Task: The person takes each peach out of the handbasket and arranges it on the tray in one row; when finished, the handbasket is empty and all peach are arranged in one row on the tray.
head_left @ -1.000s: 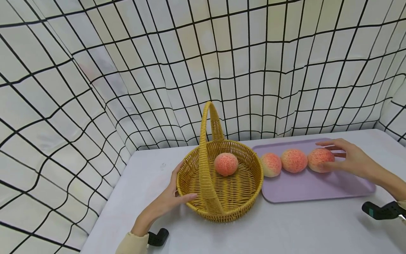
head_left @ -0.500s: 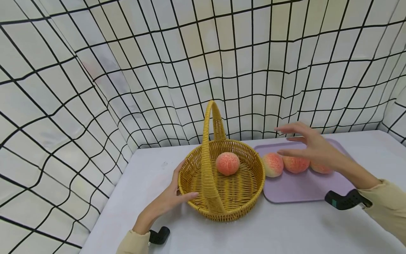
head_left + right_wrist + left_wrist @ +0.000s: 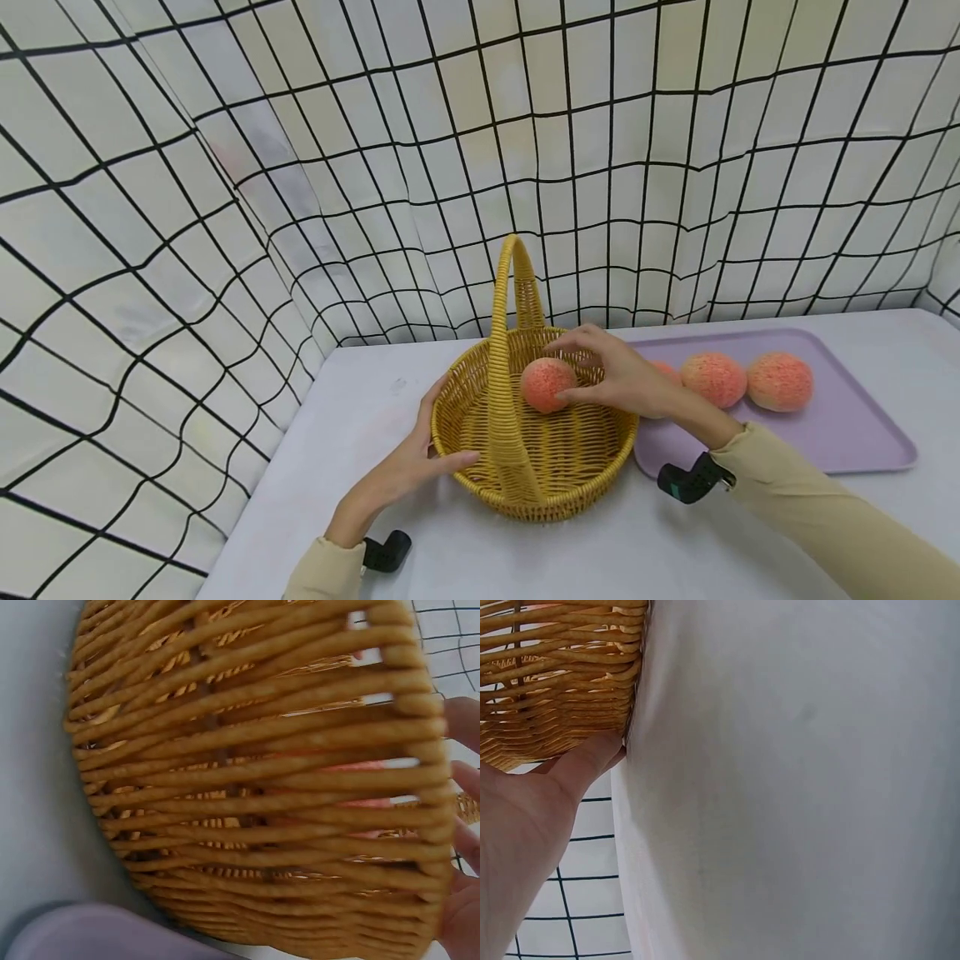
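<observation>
A yellow wicker basket (image 3: 536, 500) with a tall arched handle stands on the white table. My left hand (image 3: 408, 467) grips its left side, the thumb over the rim and the fingers outside; the left wrist view shows the hand (image 3: 532, 817) against the woven wall. Inside the basket lies one pink peach (image 3: 546, 385). Reaching over the right rim, my right hand (image 3: 622, 375) has thumb and fingers curved round that peach. In the right wrist view the basket wall (image 3: 262, 787) hides most of the peach.
A lilac tray (image 3: 847, 425) lies right of the basket, holding a row of peaches, one a whole peach (image 3: 780, 382) at the right end and one partly behind my right wrist. A black-grid net (image 3: 600, 167) before white cloth encloses the table's back and left.
My right hand has left the right-end peach on the tray and moved left into the basket, round the peach there. My left hand stays on the basket rim. The view has shifted slightly.
</observation>
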Available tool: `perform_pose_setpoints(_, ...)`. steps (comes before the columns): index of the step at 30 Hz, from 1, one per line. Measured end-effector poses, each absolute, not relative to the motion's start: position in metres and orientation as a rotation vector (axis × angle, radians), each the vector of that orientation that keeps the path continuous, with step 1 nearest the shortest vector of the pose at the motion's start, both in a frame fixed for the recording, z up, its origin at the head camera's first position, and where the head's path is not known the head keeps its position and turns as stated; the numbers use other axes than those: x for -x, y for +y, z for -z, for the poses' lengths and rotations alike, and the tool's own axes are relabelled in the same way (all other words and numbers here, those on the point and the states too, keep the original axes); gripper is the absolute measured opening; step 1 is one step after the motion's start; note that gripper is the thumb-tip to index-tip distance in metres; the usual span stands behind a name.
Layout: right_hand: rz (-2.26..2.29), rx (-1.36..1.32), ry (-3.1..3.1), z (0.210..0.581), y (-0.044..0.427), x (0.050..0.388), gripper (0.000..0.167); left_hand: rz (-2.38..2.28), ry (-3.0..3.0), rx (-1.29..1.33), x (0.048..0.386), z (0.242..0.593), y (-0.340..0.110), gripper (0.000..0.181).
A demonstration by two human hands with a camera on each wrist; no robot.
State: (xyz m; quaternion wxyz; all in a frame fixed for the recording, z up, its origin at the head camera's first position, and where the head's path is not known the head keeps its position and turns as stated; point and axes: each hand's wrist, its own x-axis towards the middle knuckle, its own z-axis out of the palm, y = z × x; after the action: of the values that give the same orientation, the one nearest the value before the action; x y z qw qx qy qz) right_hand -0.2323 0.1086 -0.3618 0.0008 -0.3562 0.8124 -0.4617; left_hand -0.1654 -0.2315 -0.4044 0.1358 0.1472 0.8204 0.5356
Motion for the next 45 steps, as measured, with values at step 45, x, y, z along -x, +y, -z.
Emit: perform_pose_setpoints(45, 1.132, 1.214, 2.556, 0.372, 0.08, 0.228, 0.055, -1.55, 2.378, -0.415, 0.167, 0.404, -0.229, 0.115)
